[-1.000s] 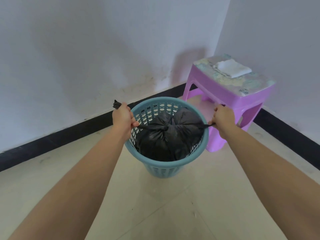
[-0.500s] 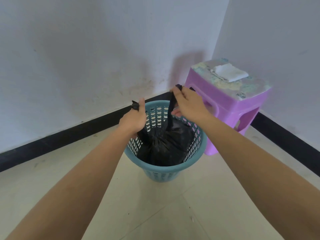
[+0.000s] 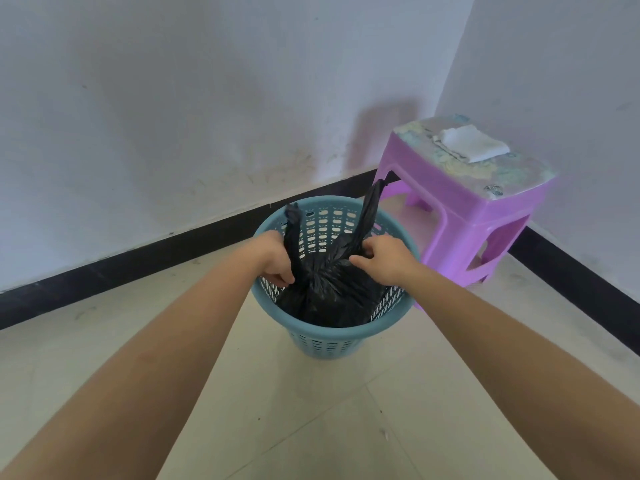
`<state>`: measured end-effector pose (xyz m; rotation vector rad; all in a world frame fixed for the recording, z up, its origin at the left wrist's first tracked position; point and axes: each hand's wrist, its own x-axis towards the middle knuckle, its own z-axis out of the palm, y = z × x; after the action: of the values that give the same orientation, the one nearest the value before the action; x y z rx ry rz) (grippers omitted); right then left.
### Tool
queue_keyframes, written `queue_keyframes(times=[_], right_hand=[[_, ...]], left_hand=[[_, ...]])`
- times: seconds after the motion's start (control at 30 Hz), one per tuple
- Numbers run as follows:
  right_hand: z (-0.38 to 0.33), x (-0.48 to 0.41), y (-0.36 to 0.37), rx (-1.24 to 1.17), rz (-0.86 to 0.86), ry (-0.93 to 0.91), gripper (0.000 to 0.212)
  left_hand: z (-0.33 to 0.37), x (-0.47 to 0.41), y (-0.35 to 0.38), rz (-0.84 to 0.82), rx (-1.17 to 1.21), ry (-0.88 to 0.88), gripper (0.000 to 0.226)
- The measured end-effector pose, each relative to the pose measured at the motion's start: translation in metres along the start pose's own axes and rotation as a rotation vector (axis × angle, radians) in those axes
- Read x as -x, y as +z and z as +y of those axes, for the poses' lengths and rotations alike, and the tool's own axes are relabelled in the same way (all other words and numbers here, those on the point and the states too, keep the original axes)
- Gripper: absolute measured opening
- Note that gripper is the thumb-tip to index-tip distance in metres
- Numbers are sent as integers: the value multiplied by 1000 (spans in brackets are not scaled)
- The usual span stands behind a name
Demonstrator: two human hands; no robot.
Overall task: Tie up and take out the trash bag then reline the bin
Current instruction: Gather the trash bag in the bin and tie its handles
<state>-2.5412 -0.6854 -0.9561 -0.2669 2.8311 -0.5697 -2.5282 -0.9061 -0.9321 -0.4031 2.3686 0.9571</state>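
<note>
So the black trash bag [image 3: 329, 296] is sitting inside the blue perforated bin [image 3: 332, 332], with its two twisted tails poking up past the bin's rim. Both hands are hovering over the bin: the left hand [image 3: 277, 261] is pinching the bag below one tail, and the right hand [image 3: 386, 261] is gripping it below the other. A purple stool [image 3: 467, 213] with a folded white cloth [image 3: 471, 145] on top is standing just beside the bin.

I see a purple plastic stool [image 3: 450, 209] standing in the corner of the room, its top covered in a pale, worn floral pattern. White walls [image 3: 173, 98] meet behind it, the left one scuffed low down. A black skirting band [image 3: 138, 265] runs along their foot above a floor [image 3: 311, 410] of pale glossy tiles.
</note>
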Motion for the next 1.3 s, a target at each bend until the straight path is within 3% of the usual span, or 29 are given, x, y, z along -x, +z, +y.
queue_keyframes(times=[0.17,0.23,0.4,0.57,0.7,0.83,0.93,1.03,1.13,1.2,1.3], right_hand=[[3,-4,12,-236,129,-15,15],[-1,-3,10,-302,123,-27,22],[-13,0,12,-561,202,-10,19],[-30,-1,-1,-944,321,-8,15],[-40,3,-18,-892,392,-58,33],[-37,5,-18,-704,264,-155,23],[-31,4,-16,-728,178,-193,37],[-29,2,-18,-710,202,-163,51],[-28,1,-22,-857,285,-43,62],[-29,1,-26,-927,315,29,51],[-30,1,-29,-985,291,1,16]], left_hand=[[-1,4,6,-40,-244,48,23],[-1,5,9,-3,-270,88,20],[-8,1,11,157,266,244,11],[-3,6,-2,51,858,352,30],[12,8,-4,104,1094,277,32],[16,8,2,40,1295,304,18],[12,7,2,39,1248,375,20],[10,6,2,70,1156,425,23],[10,7,0,55,1212,458,17],[9,6,-2,35,1268,449,15],[6,4,-1,5,1292,423,10]])
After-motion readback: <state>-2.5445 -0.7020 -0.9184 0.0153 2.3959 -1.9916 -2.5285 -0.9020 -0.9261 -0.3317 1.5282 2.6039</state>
